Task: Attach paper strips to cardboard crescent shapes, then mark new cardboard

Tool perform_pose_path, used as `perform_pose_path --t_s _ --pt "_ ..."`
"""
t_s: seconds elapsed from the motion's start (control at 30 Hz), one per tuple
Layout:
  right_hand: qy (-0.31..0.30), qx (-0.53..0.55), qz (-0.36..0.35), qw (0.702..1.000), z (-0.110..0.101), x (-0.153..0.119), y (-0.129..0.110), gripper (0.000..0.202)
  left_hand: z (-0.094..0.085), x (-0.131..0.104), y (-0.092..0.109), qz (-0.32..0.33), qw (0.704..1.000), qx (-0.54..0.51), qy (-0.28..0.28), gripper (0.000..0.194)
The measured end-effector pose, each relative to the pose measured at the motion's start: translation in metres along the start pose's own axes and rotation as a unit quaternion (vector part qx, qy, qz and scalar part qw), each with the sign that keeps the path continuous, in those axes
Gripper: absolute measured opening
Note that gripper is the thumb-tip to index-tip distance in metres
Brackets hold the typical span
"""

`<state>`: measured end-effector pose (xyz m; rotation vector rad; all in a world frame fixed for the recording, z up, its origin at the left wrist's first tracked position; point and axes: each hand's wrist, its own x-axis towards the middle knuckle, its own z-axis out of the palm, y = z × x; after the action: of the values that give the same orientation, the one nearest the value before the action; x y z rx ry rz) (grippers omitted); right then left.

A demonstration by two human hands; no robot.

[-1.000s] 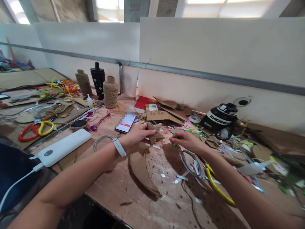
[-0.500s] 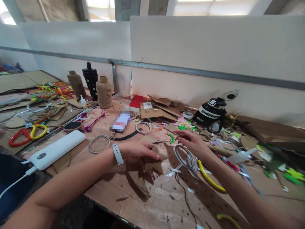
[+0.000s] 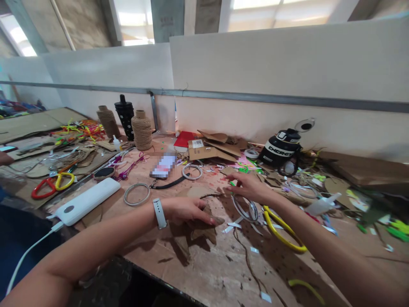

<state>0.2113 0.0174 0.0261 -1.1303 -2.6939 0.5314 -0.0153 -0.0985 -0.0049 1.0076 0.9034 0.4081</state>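
Lowered twd table (image 3: 220,266) since earlier, pinching rough, pointy brown star (image 3: 204,232) w/ L hand (image 3: 188,209); curling R hand (image 3: 249,186) nr thin twine (image 3: 214,195), can't tell if pinching.

Bright glare at rear windows (image 3: 281,15); tabletop (image 3: 220,264) dimmer, soft shadows; right edge smeared, stretched.

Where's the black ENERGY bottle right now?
In the head view's right half, the bottle sits near the wall, just right of the white tape roll.

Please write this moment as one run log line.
left hand: holds cardboard star | right hand: raised near ring | phone: on table
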Motion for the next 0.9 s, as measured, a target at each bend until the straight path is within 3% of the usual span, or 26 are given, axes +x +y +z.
perform_pose_path --t_s 0.13,0.2,0.3,0.37,0.5,0.57,0.67,0.8,0.9 --pt "-0.037 0.053 0.006 0.998 0.007 0.007 -0.007 0.019 0.001 -0.008 0.000 0.007 0.998 0.052 0.019 0.032" --pt "-0.044 0.072 0.005 0.996 0.004 0.005 -0.007 0.025 0.001 -0.012 0.000 0.013 0.996 0.083 0.030 0.031" --pt "-0.055 0.116 0.018 0.992 -0.007 -0.012 -0.001 0.034 0.002 -0.014 0.004 0.041 0.991 0.125 0.034 0.029" --pt "-0.046 0.204 0.071 0.975 -0.011 -0.030 0.003 0.037 0.003 -0.011 0.010 0.073 0.985 0.149 0.041 0.027" --pt "0.036 0.426 0.206 0.880 -0.004 -0.066 0.003 0.035 0.001 0.001 0.028 0.106 0.969 0.209 0.076 0.023" --pt "0.063 0.512 0.231 0.825 0.003 -0.077 -0.003 0.037 -0.002 0.006 0.033 0.096 0.967 0.225 0.077 0.024" --pt "0.050 0.612 0.239 0.752 0.012 -0.084 -0.014 0.039 -0.006 0.007 0.032 0.077 0.982 0.170 0.033 0.026" --pt "0.016 0.676 0.257 0.690 0.020 -0.081 -0.028 0.034 -0.005 -0.001 0.020 0.066 0.996 0.057 -0.010 0.032" --pt "0.029 0.711 0.248 0.657 0.027 -0.080 -0.034 0.034 -0.006 -0.004 0.009 0.071 0.997 0.033 -0.017 0.034"
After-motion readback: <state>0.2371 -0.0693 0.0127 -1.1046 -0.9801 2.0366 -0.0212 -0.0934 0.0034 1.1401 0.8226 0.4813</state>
